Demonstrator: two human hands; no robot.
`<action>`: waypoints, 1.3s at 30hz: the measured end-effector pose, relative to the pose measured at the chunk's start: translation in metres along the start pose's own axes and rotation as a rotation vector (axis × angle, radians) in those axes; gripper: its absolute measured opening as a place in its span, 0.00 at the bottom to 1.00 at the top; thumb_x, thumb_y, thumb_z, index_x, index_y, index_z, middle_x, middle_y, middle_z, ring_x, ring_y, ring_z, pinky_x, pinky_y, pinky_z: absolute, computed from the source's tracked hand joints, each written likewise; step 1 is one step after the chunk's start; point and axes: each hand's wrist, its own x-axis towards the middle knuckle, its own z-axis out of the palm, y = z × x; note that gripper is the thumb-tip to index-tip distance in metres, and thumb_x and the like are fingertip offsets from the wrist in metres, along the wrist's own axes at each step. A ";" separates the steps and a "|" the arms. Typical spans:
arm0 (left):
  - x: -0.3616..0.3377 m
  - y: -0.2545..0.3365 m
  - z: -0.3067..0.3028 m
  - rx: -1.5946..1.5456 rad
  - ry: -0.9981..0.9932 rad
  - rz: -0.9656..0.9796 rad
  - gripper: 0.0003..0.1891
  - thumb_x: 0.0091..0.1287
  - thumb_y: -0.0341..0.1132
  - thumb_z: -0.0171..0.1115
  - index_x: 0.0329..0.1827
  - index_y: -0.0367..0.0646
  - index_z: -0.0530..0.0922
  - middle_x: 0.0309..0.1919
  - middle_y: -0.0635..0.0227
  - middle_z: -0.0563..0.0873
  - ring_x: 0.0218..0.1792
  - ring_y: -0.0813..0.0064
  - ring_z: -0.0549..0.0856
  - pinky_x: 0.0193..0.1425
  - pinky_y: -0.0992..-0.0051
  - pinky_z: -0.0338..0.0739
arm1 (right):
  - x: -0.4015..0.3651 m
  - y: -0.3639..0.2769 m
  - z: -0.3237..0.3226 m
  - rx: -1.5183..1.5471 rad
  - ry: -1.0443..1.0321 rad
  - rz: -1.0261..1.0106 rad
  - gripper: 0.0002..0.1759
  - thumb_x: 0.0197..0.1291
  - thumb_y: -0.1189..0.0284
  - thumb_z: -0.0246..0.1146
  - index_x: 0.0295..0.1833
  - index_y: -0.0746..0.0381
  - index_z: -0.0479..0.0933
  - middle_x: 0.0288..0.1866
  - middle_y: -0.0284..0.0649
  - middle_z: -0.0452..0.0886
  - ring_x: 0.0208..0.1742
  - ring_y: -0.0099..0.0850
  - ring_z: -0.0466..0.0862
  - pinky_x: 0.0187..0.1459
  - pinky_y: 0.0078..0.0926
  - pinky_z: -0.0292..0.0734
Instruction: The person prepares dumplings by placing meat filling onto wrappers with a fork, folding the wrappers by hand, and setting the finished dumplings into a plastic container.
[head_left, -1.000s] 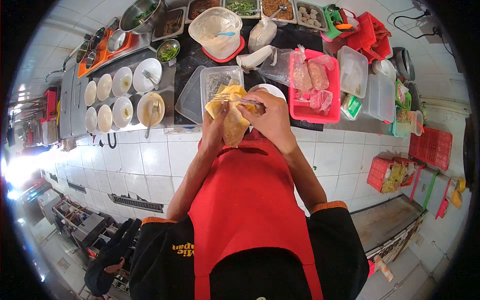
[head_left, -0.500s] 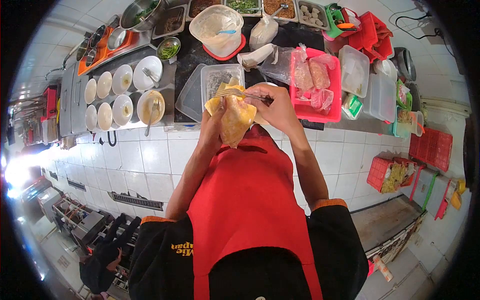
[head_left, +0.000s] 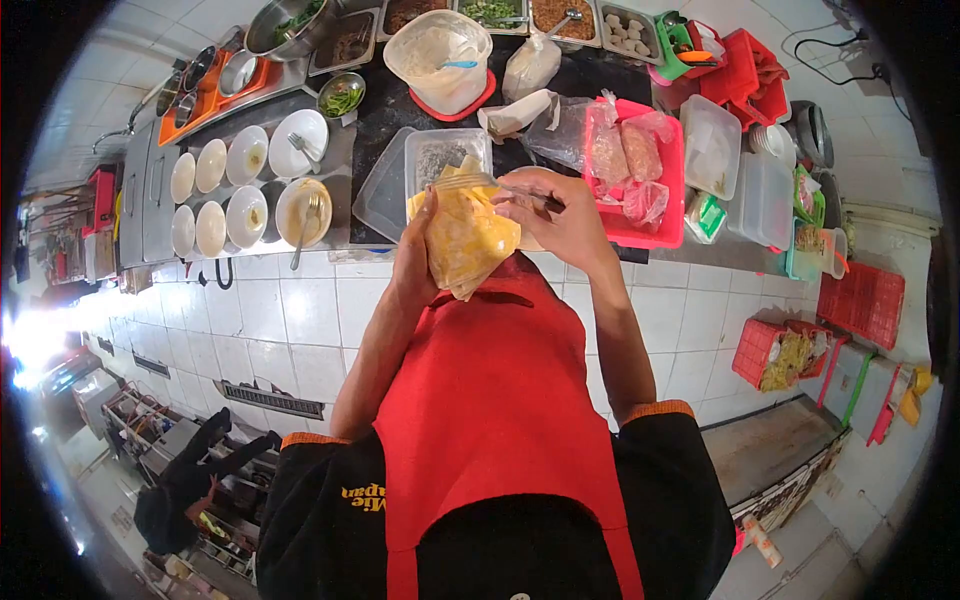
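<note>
My left hand [head_left: 412, 260] grips a stack of thin yellow dough wrappers [head_left: 468, 240], held up in front of the red apron with their corners fanned out. In my right hand [head_left: 562, 215] is a metal fork [head_left: 466, 181], its tines pointing left across the upper part of the stack. The right fingertips are right at the wrappers' upper right edge. Just beyond the hands stands a clear plastic container [head_left: 447, 150], partly hidden by the wrappers. A pink-red basket [head_left: 635, 235] with bags of minced filling [head_left: 640, 150] stands to the right of my right hand.
White bowls [head_left: 246, 218] line the counter's left side, one holding a fork and spoon-like utensil. A white tub [head_left: 438, 60] stands on a red lid, behind it metal trays of ingredients [head_left: 565, 22]. Clear boxes [head_left: 710, 145] sit at right. Another person [head_left: 170, 510] is at lower left.
The wrappers have turned to show a broader flat face, and the fork and right hand have shifted slightly right. The person at lower left has moved.
</note>
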 end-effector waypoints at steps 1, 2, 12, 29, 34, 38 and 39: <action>-0.003 0.002 0.008 -0.009 0.005 0.025 0.33 0.77 0.60 0.50 0.70 0.40 0.68 0.60 0.57 0.82 0.58 0.62 0.85 0.61 0.61 0.84 | -0.002 -0.003 0.005 0.172 0.057 0.015 0.17 0.53 0.73 0.77 0.49 0.61 0.86 0.41 0.33 0.88 0.29 0.18 0.77 0.28 0.21 0.67; -0.005 0.002 0.013 -0.019 0.011 0.050 0.35 0.76 0.63 0.48 0.70 0.39 0.69 0.61 0.57 0.81 0.58 0.62 0.85 0.61 0.61 0.83 | -0.004 -0.011 0.008 0.175 0.049 0.014 0.17 0.53 0.73 0.77 0.49 0.61 0.86 0.41 0.33 0.88 0.29 0.18 0.77 0.28 0.21 0.67; -0.003 -0.002 0.019 -0.146 0.055 0.268 0.40 0.75 0.68 0.41 0.63 0.36 0.75 0.55 0.54 0.84 0.55 0.59 0.85 0.63 0.58 0.80 | -0.027 -0.026 0.065 -0.390 0.116 -0.146 0.15 0.53 0.70 0.78 0.46 0.62 0.86 0.32 0.33 0.87 0.21 0.18 0.73 0.25 0.18 0.67; -0.005 -0.011 -0.008 -0.039 -0.166 0.192 0.29 0.76 0.52 0.57 0.69 0.39 0.68 0.62 0.57 0.79 0.62 0.62 0.82 0.64 0.58 0.80 | -0.006 -0.005 0.038 0.024 0.063 0.089 0.10 0.55 0.76 0.76 0.41 0.68 0.85 0.38 0.36 0.89 0.38 0.18 0.85 0.42 0.15 0.79; -0.008 -0.010 -0.011 0.130 -0.076 0.211 0.25 0.72 0.35 0.66 0.68 0.38 0.68 0.60 0.59 0.80 0.57 0.66 0.85 0.59 0.63 0.84 | -0.002 -0.004 0.029 0.176 0.043 0.246 0.10 0.56 0.78 0.76 0.42 0.68 0.84 0.37 0.36 0.88 0.37 0.18 0.85 0.41 0.16 0.80; -0.007 -0.009 -0.013 0.168 -0.022 0.227 0.26 0.69 0.30 0.68 0.67 0.38 0.68 0.57 0.61 0.82 0.56 0.68 0.85 0.58 0.65 0.84 | 0.002 -0.001 0.018 0.305 0.150 0.267 0.09 0.59 0.78 0.74 0.44 0.66 0.83 0.33 0.33 0.86 0.31 0.16 0.81 0.34 0.14 0.74; -0.007 -0.008 -0.013 0.166 -0.021 0.227 0.26 0.69 0.30 0.68 0.67 0.38 0.68 0.57 0.61 0.82 0.56 0.68 0.85 0.58 0.65 0.84 | 0.003 0.001 0.013 0.340 0.191 0.283 0.08 0.60 0.78 0.73 0.44 0.65 0.83 0.31 0.31 0.84 0.29 0.15 0.79 0.30 0.13 0.71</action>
